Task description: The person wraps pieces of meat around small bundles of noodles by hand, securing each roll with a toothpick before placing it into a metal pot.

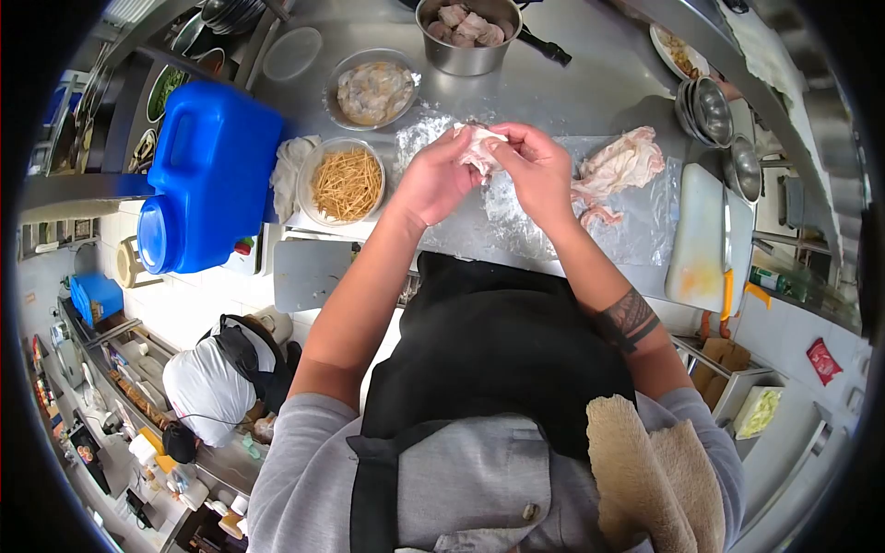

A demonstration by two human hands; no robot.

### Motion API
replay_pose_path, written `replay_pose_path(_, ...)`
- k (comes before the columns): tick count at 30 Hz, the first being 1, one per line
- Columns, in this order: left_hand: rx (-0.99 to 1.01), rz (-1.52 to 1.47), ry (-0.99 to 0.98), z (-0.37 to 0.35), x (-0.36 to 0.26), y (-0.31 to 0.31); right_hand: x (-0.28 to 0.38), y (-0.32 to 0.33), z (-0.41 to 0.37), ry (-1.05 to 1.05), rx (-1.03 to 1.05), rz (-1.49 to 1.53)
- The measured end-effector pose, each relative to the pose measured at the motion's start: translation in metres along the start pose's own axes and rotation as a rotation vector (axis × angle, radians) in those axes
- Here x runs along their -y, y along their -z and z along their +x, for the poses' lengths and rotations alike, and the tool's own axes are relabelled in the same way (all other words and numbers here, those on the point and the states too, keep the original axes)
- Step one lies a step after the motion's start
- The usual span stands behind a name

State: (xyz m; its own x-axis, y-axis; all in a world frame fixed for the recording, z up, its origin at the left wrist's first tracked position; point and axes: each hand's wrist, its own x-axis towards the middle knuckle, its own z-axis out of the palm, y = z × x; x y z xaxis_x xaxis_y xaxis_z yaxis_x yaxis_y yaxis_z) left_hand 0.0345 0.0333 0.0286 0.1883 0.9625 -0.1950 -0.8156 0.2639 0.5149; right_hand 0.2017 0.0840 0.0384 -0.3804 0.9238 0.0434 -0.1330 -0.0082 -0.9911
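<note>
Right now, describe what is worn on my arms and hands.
Left hand and right hand are bare, no gloves. Grey sleeves are pushed up past the elbows. A dark patterned tattoo band circles the right forearm.

Blue jug (217, 175), bowl of yellow shreds (305, 184) (just beside), steel pot (467, 61), cutting board (696, 230).

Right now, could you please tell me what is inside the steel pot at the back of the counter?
Pale pink rolled meat pieces fill the steel pot almost to its rim. Whatever lies beneath them, and the pot's bottom, is covered from view.
</note>
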Motion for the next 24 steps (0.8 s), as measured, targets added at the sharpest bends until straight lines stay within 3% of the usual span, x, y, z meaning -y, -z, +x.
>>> replay_pose_path(6,-0.148,0.037,-0.083,-0.006,0.008,-0.003,0.006,0.001,0.000,-0.106,0.039,-0.126)
replay_pose_path(9,-0.135,-0.057,-0.068,-0.005,0.009,0.004,0.009,0.012,0.003,-0.240,0.192,-0.372)
replay_pose_path(15,-0.139,0.062,-0.037,-0.006,0.012,0.008,0.014,0.015,0.010,-0.217,0.220,-0.330)
replay_pose_path(18,-0.113,0.087,-0.059,-0.005,0.013,0.007,0.015,0.009,0.007,-0.131,0.084,-0.304)
replay_pose_path(20,-0.199,0.096,-0.107,-0.005,0.013,0.005,0.021,0.008,0.000,0.212,-0.027,-0.607)
replay_pose_path(24,-0.171,0.072,-0.105,-0.005,0.013,0.002,0.019,-0.001,-0.011,0.013,0.043,-0.438)
